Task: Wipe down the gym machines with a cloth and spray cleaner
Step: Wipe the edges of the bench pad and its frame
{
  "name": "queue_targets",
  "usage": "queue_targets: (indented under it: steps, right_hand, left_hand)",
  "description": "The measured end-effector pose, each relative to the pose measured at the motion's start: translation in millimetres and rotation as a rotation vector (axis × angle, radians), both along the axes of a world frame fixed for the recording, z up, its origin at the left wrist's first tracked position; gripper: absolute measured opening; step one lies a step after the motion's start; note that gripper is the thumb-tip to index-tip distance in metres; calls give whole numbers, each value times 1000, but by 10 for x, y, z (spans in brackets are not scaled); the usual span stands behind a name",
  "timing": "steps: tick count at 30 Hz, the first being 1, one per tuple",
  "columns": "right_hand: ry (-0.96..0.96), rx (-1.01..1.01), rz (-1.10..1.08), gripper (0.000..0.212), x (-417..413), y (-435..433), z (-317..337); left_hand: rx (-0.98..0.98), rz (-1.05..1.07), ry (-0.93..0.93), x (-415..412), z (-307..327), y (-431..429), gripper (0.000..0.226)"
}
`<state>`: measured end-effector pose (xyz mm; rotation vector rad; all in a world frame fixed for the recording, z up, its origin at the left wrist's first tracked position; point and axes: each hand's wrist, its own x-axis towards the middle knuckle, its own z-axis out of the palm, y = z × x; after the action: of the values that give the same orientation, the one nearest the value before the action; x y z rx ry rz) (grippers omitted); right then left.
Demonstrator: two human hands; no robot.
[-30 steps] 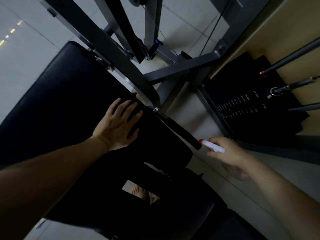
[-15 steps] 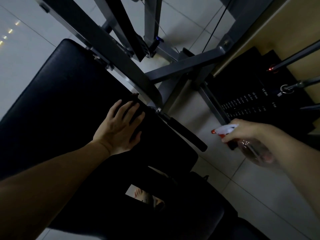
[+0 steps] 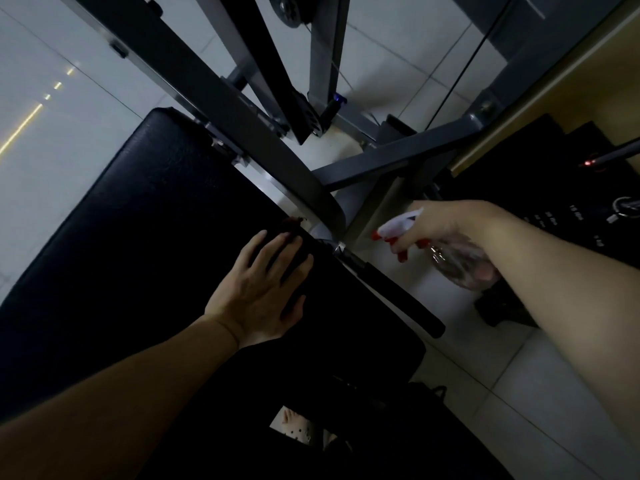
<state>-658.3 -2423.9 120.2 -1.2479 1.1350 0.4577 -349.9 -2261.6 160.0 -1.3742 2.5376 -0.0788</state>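
One head-worn camera looked steeply down from close above the black pad (image 3: 145,244), facing the grey frame (image 3: 221,109) and tiled floor (image 3: 52,150)

**A:** Where do my hands sit?

**B:** I have my left hand (image 3: 258,292) flat on the black padded machine cushion (image 3: 138,237), near its right edge. The fingertips lie over what seems to be a dark cloth (image 3: 294,225) on that cushion. My right hand (image 3: 440,223) is off to the right, above the pale tiled floor (image 3: 52,150). It grips the clear plastic spray bottle with a red-and-white trigger head (image 3: 457,265), nozzle toward the cushion.

**A:** And between them?

**B:** A black foam-sleeved handle bar (image 3: 398,296) juts from the cushion's right edge, below the bottle. The grey steel frame beam (image 3: 214,98) runs diagonally behind the cushion. The black weight stack (image 3: 554,216) stands far right, behind my right forearm.
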Motion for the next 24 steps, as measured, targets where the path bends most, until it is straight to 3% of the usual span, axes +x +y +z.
queue_targets:
  steps: [5,10,13,17,20,21,24]
  right_hand:
    - [-71,-55,-31,42,263,10,90]
    - [24,-267,-66,43,37,471,165]
    - [52,-345,-114,28,-160,1001,211]
    - [47,-670,84,22,-248,1672,278]
    - [131,-774,43,13,-214,1942,281]
    - [164,-824,23,15,-203,2009,265]
    - [218,-1014,57,47,-138,2165,282]
  left_hand:
    - [11,-6,8,11,0,2,65]
    - [25,-6,5,18,7,-3,65]
    - [48,0,-13,9,33,-2,66]
    - [59,5,-24,-2,61,-1,66]
    - [64,10,-26,-18,84,10,66]
    - [64,12,-29,-20,88,11,66]
    - [68,19,-16,-22,109,11,67]
